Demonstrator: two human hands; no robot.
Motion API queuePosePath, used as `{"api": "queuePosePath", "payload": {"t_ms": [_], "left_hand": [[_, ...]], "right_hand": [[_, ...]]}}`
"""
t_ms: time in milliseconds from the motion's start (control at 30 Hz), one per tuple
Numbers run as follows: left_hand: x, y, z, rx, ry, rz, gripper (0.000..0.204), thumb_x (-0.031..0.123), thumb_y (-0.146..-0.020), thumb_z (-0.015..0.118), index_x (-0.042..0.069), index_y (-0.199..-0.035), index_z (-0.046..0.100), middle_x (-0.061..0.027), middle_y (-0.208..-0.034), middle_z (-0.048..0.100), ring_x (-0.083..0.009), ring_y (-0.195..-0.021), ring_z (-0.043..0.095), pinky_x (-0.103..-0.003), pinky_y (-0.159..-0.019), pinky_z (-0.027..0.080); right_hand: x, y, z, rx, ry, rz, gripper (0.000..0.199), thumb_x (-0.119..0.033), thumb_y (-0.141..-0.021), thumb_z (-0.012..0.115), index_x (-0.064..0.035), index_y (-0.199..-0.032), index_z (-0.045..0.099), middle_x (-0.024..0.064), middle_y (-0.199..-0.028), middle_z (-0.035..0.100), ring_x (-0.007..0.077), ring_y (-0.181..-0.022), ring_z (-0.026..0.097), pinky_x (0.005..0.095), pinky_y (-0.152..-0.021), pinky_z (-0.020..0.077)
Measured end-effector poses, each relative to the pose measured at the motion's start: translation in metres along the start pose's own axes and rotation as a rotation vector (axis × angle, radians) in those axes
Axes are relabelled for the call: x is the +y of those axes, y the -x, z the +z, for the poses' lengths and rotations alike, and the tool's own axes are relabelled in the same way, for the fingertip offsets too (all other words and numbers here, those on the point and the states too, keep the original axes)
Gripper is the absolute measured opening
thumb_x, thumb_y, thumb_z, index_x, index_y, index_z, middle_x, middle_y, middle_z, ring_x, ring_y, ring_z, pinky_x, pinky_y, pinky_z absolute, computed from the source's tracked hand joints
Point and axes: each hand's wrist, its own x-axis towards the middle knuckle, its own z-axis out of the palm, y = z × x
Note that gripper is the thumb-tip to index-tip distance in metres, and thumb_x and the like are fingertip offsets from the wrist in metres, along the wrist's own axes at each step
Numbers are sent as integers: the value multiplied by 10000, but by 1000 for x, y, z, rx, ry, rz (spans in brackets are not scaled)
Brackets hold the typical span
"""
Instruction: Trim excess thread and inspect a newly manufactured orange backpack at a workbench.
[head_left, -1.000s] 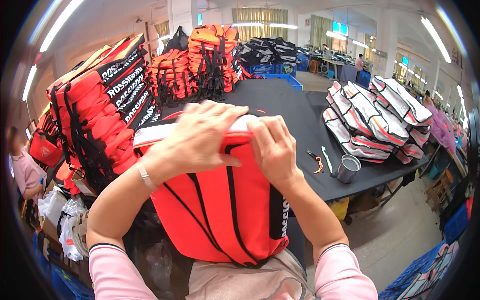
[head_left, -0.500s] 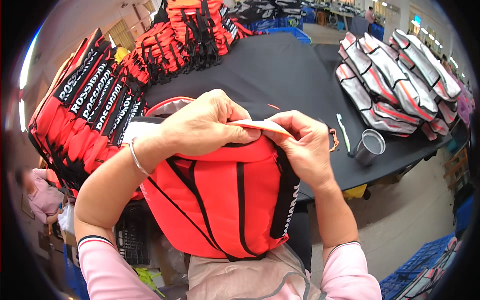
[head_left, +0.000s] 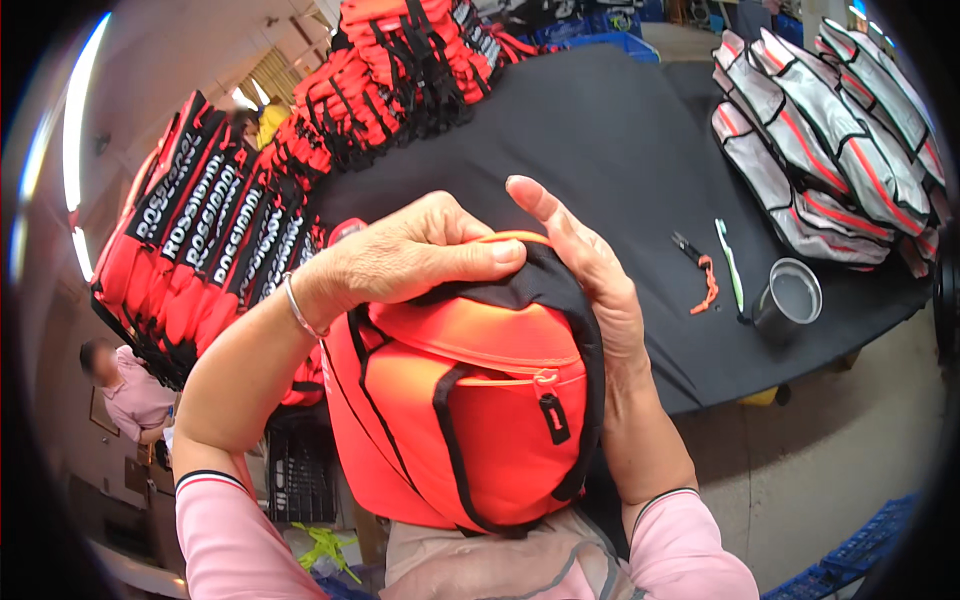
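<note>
In front of me stands a bright red-orange backpack (head_left: 400, 430) with black trim, its rounded zip pocket facing me. A black zip pull (head_left: 555, 418) hangs near the pocket's top right. My left hand (head_left: 430, 250) is closed at the bag's upper edge, thumb pressed on the orange rim fabric; its fingertips are hidden behind. Along the bag's upper right side lies my right hand (head_left: 605, 285), a digit stretched upward and apart from the rim. It rests against the black edge without pinching it; its other fingers are partly hidden.
Red backpacks (head_left: 200, 240) are stacked on the left, with more red bags (head_left: 400, 70) behind. On the black-covered table (head_left: 560, 130) lie small snips (head_left: 700, 270) and a toothbrush (head_left: 732, 265), beside a grey cup (head_left: 790, 295). Grey-white bags (head_left: 820, 150) pile up at the right. A person (head_left: 135, 390) is at far left.
The backpack has turned, bringing its zip pocket into view. My right hand has let go of the orange rim and straightened along the side; my left hand still grips the edge.
</note>
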Motion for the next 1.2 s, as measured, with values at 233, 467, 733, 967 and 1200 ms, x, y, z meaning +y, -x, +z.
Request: {"api": "queuePosePath", "payload": {"t_ms": [233, 467, 733, 967, 1200], "left_hand": [[19, 1, 18, 198, 207, -97, 418, 242, -735, 863, -30, -1015, 712, -41, -924, 714, -92, -837, 651, -240, -812, 522], [-12, 12, 37, 243, 476, -22, 442, 150, -797, 814, -22, -1171, 652, -60, -1053, 709, -121, -933, 670, -273, -898, 527], [-36, 28, 52, 309, 517, 31, 433, 210, -821, 811, -5, -1166, 660, -33, -1045, 699, -109, -957, 647, -267, -882, 516], [-10, 54, -18, -74, -576, -33, 578, 325, -814, 811, -10, -1242, 614, -89, -1031, 729, -148, -938, 661, -311, -877, 514], [-113, 128, -91, 434, -550, 105, 308, 198, -996, 581, 28, -1247, 633, -85, -1162, 693, -127, -1048, 615, -305, -946, 490]], "right_hand": [[-24, -33, 7, 54, 1053, -301, 152, -152, -983, 592, -11, -1038, 577, -26, -715, 592, 17, -576, 510, 215, -522, 416], [-20, -43, 2, 10, 1205, -251, 122, -122, -962, 599, -3, -986, 587, -13, -632, 534, 22, -520, 461, 232, -487, 374], [-2, -53, 1, -71, 1279, -135, 119, -89, -917, 609, 7, -986, 592, 62, -672, 589, 101, -587, 534, 306, -575, 458], [-5, -37, -8, -215, 964, -26, 244, -129, -958, 633, 8, -1159, 608, 32, -933, 653, 46, -753, 579, 224, -678, 497], [-43, -12, -9, -150, 782, 56, 274, -143, -995, 606, 20, -1213, 584, 9, -923, 630, 28, -756, 592, 198, -679, 519]]}}
